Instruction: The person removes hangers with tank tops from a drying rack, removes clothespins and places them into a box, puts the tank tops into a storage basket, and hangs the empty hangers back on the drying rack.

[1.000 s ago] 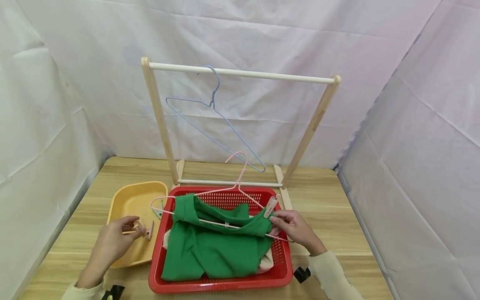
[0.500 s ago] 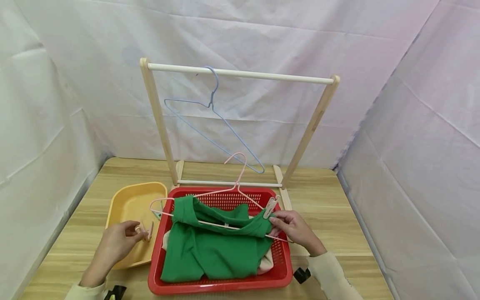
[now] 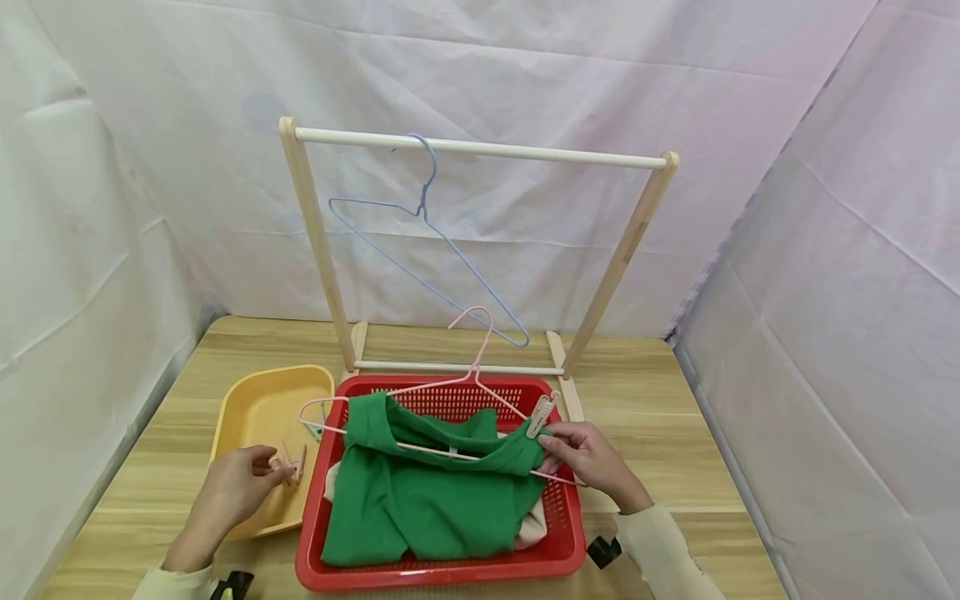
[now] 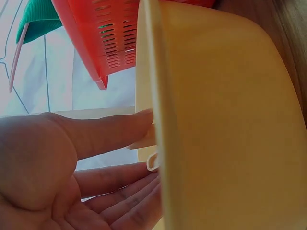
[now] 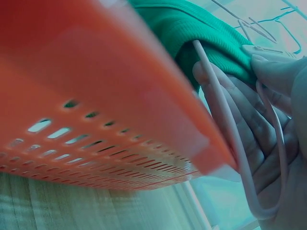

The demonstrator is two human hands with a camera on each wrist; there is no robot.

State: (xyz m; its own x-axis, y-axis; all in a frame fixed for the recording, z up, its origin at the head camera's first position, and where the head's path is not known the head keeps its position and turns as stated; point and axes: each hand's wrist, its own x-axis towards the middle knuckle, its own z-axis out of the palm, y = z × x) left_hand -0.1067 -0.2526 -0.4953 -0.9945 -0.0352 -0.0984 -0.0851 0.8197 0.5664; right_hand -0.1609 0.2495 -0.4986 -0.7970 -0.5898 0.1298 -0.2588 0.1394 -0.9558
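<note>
A green shirt (image 3: 435, 508) lies over the red basket (image 3: 442, 575), with a pink wire hanger (image 3: 480, 358) through its neck. At the shirt's right shoulder a pale clothespin (image 3: 538, 417) sits upright on cloth and wire. My right hand (image 3: 588, 458) pinches the shirt between thumb and fingers just below that clothespin, and the hanger's end loops across the palm in the right wrist view. My left hand (image 3: 238, 487) reaches into the yellow tray (image 3: 258, 400) and pinches a pink clothespin (image 3: 282, 460); the tray wall partly hides its fingertips in the left wrist view.
Behind the basket stands a wooden rack with a white rail (image 3: 487, 148), and a blue hanger (image 3: 423, 208) hangs from it. Beside the left fingers is another pink clothespin (image 3: 302, 463). White curtains (image 3: 847, 292) close in the table's back and sides.
My left hand has shifted slightly down and right, and the clothespin at its fingertips has turned a little. The right hand, shirt and hanger hold nearly the same position.
</note>
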